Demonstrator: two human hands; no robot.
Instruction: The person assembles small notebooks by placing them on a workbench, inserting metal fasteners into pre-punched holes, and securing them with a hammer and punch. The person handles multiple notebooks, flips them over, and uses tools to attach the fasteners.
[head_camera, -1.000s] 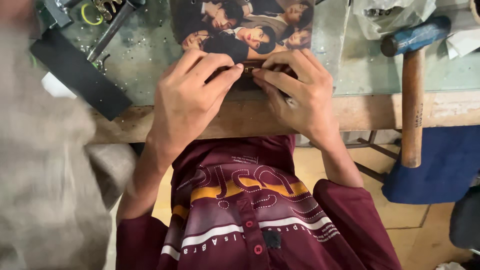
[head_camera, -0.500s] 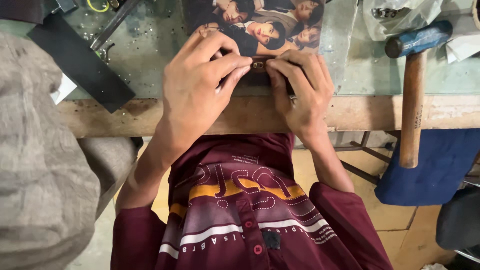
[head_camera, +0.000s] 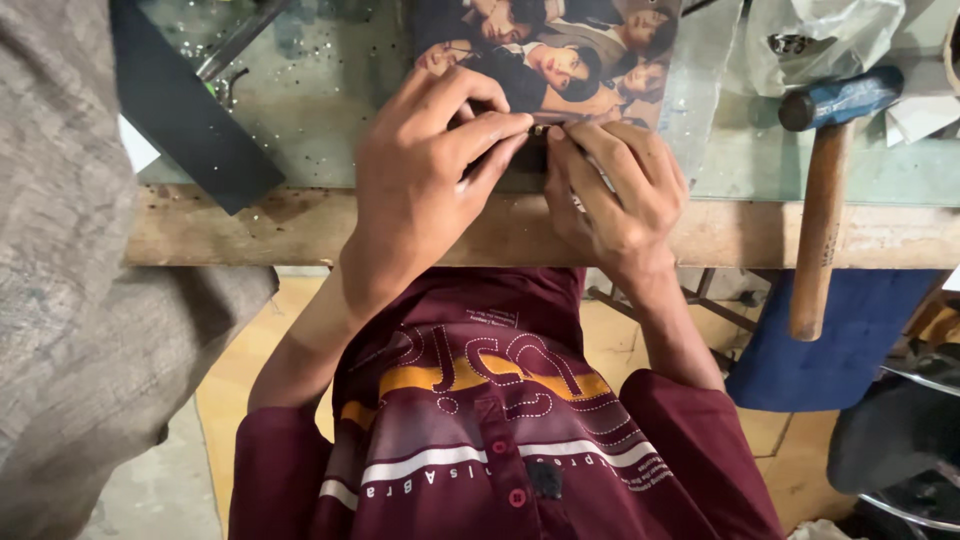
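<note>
- Head view, hands: left hand (head_camera: 430, 170) and right hand (head_camera: 610, 185) meet fingertip to fingertip at the near edge of a printed photo (head_camera: 560, 50) of several people.
- Left hand: fingers curled and pinched on a small dark part (head_camera: 538, 130) at that edge. It is too small to say what it is.
- Right hand: fingers bent down on the same spot from the other side, thumb tucked in. Closed on the edge; whether it grips the part itself or just presses beside it, I cannot tell.
- Photo lies flat, just beyond both sets of fingertips, its near edge under them.
- Doing it well, my read: keep the photo pressed flat with the heels of the hands, hold the part square to the edge, and press evenly from both sides so it does not slip or crease the print.
- Surface: glass-topped bench (head_camera: 330, 130) with a worn wooden front rail (head_camera: 300, 230) under the wrists. Small bits of debris speckle the glass beyond the left hand.
- Left of the left hand: a black flat strip (head_camera: 190, 110) lying at an angle, metal tools beyond it.
- Right of the right hand: a hammer (head_camera: 825, 180), blue head on the glass, wooden handle hanging over the rail. Crumpled clear plastic (head_camera: 810, 40) beyond it.
- Room: pale floor below, blue cloth (head_camera: 850, 340) under the bench at right, grey cloth (head_camera: 90, 300) filling the left side.
</note>
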